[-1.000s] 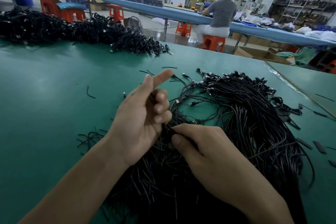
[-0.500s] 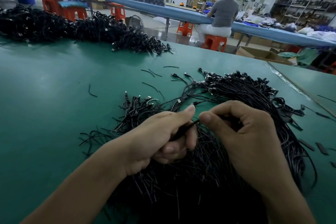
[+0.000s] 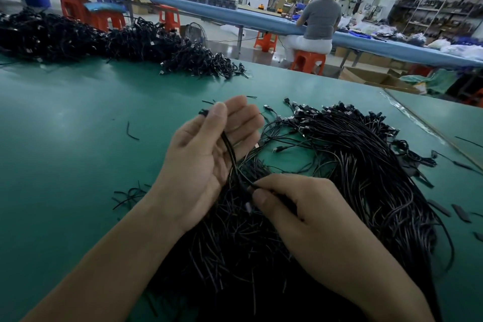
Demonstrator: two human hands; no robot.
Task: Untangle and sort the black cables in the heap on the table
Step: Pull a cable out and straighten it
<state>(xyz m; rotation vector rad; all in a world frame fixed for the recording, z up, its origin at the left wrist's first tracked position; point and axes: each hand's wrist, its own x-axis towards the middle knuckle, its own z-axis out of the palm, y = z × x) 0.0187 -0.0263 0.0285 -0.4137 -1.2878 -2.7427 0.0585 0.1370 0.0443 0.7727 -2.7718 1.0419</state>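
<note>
A big heap of black cables (image 3: 352,165) lies on the green table (image 3: 78,138), spreading from the middle to the right, with the connector ends fanned out at the far side. My left hand (image 3: 198,165) is palm up over the heap's left edge. Its thumb pins a few thin black cables (image 3: 230,149) against the fingers, and a connector end pokes out past the thumb tip. My right hand (image 3: 313,212) rests on the heap and pinches the lower part of those cables between thumb and forefinger.
A second long pile of black cables (image 3: 78,36) lies along the table's far left edge. Short cable scraps (image 3: 132,132) are scattered on the mat. A seam to another table (image 3: 431,133) runs at the right. A person (image 3: 321,18) sits at the bench beyond.
My left hand has turned palm up and lifted away from the right hand, drawing the cables out between them. My right hand has dropped lower onto the heap.
</note>
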